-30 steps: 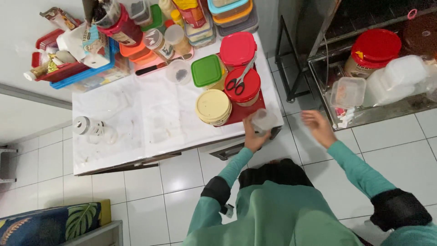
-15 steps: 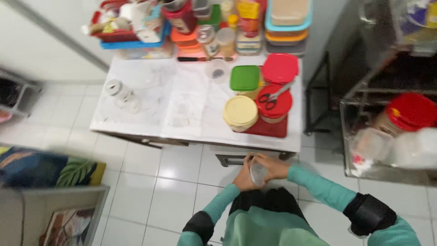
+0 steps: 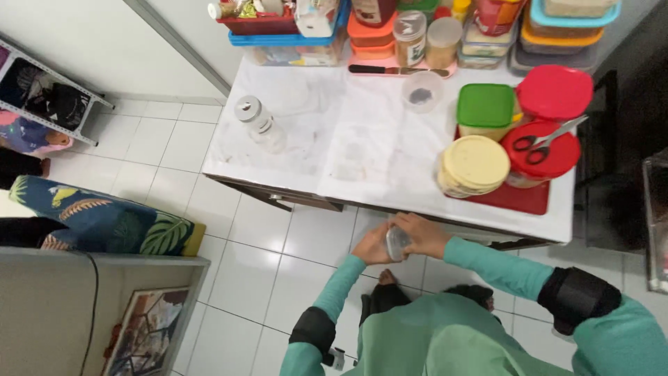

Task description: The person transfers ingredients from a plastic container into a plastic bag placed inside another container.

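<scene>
Clear plastic jar (image 3: pixel 397 243): you are gripping it with both hands, left hand (image 3: pixel 373 245) cupping one side, right hand (image 3: pixel 420 235) closing over the other, just below the white counter (image 3: pixel 362 150) edge.

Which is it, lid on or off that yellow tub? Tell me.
On. The yellow tub on the red tray shows a flat cream lid covering its whole top.

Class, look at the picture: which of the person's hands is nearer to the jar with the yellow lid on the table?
Right. The right hand sits just below and left of the jar with the yellow lid; the left hand is farther left, both clasping a small clear container.
</scene>
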